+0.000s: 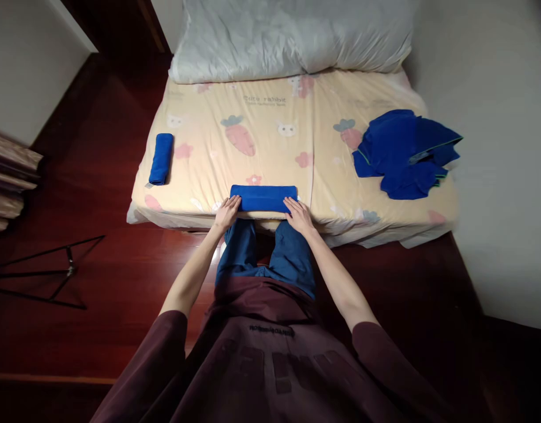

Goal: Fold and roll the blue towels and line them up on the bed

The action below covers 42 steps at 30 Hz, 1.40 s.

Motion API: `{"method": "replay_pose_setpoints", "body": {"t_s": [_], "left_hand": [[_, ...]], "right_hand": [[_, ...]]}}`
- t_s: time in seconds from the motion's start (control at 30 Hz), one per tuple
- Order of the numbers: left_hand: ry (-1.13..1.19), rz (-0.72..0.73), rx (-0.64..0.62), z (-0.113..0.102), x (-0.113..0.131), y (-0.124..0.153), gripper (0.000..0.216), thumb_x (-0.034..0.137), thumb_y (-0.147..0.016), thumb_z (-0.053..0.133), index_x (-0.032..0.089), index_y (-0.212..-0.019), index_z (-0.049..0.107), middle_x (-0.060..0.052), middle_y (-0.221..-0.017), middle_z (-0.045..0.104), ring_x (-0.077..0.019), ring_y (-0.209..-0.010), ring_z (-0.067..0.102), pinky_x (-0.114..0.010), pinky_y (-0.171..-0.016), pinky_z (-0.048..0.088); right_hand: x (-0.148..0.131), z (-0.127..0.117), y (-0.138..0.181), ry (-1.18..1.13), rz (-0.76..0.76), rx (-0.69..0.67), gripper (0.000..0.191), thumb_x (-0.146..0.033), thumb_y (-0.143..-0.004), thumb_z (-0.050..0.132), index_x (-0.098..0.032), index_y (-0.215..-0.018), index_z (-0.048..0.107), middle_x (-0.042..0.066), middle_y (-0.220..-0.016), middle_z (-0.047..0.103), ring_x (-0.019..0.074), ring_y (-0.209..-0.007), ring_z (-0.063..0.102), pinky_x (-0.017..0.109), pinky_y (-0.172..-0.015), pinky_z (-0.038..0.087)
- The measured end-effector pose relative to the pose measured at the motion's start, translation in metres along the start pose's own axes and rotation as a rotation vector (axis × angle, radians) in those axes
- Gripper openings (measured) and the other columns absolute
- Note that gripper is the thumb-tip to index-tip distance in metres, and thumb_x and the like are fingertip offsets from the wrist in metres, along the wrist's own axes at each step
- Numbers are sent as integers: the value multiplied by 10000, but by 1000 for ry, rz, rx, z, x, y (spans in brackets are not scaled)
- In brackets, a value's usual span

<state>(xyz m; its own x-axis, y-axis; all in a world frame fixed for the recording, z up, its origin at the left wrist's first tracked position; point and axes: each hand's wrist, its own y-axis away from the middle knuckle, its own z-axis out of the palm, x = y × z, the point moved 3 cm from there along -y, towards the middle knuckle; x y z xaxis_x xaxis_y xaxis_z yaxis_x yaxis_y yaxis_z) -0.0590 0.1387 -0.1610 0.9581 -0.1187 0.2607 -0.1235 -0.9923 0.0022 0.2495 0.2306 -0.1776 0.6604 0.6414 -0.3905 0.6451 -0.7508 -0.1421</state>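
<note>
A rolled blue towel (262,197) lies along the near edge of the bed (274,147). My left hand (227,212) rests flat against its left end with the fingers stretched out. My right hand (299,214) lies the same way on its right end. Both hands press on the roll from the near side. A second rolled blue towel (161,158) lies at the bed's left edge. A loose pile of blue towels (405,153) sits at the right side of the bed.
The bed has a cream sheet printed with carrots and rabbits, and a white pillow (292,38) at its head. Dark wooden floor surrounds it. A black folding stand (54,273) lies on the floor to the left. A wall runs along the right.
</note>
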Motion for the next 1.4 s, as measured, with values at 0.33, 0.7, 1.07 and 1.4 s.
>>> {"method": "replay_pose_setpoints", "body": {"t_s": [0.33,0.7,1.07,1.4], "left_hand": [[-68,0,-32,-6,3,5,642,35,-916,340,89,-1545,457,-172,-1598,446,-271,-1519,392,-484,-1272,277],[280,-44,72,7,-13,24,657,73,-799,440,189,-1423,610,-100,-1463,618,-251,-1404,534,-463,-1195,422],[657,-320,230,3,-34,8,463,344,-938,479,142,-1346,562,-132,-1223,707,-230,-1048,684,-369,-953,569],[572,-454,187,6,-52,-16,528,421,-998,448,120,-1416,567,-172,-1218,728,-294,-1150,689,-435,-1036,527]], "right_hand": [[-1,-8,7,64,31,-17,626,-10,-893,385,-102,-1489,552,122,-1564,504,234,-1496,441,497,-1234,329],[24,-10,19,-278,112,60,587,-74,-821,500,-222,-1364,667,70,-1397,671,235,-1331,593,480,-1174,434],[54,16,-2,-598,363,231,422,-548,-930,519,-159,-1020,655,115,-967,724,258,-924,693,427,-900,588],[57,18,-18,-592,444,253,505,-675,-936,463,-199,-876,620,95,-866,713,251,-874,703,392,-856,593]]}}
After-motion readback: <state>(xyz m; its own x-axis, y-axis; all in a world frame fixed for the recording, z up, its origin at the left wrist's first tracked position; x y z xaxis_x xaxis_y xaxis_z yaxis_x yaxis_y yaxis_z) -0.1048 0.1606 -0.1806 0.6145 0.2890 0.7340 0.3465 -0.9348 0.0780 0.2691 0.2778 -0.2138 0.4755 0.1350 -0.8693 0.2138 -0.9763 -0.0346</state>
